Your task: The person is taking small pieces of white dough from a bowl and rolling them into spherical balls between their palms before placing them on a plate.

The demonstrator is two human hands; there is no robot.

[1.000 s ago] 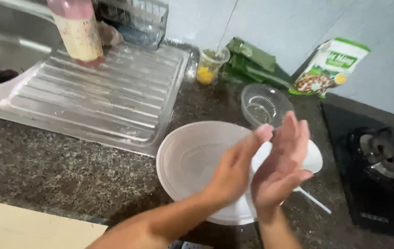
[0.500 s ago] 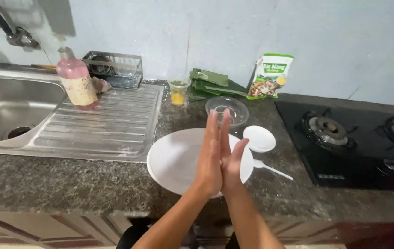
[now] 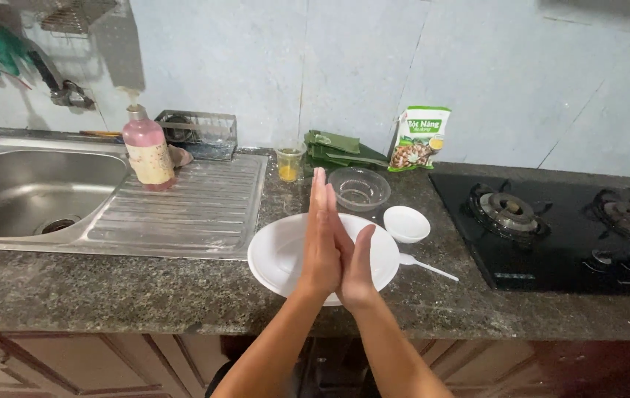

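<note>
My left hand [image 3: 321, 243] and my right hand [image 3: 357, 269] are pressed flat together, palm to palm, fingers straight and pointing away from me. Neither holds anything. They hover over a large white plate [image 3: 278, 254] that lies on the dark stone counter. Just beyond the fingertips stands a clear glass bowl [image 3: 359, 189]. A small white dish [image 3: 406, 223] and a white plastic spoon [image 3: 429, 267] lie to the right of the plate.
A steel sink [image 3: 27, 184] and ribbed drainboard [image 3: 182, 214] are on the left, with a pink soap bottle [image 3: 147, 151]. At the back are a small cup of yellow liquid [image 3: 289, 163], folded green leaves [image 3: 337, 147] and a green packet [image 3: 418, 138]. A black gas stove [image 3: 565, 228] is on the right.
The view has pulled back and levelled. My hands, loosely meeting a second ago, are now pressed flat together over the plate.
</note>
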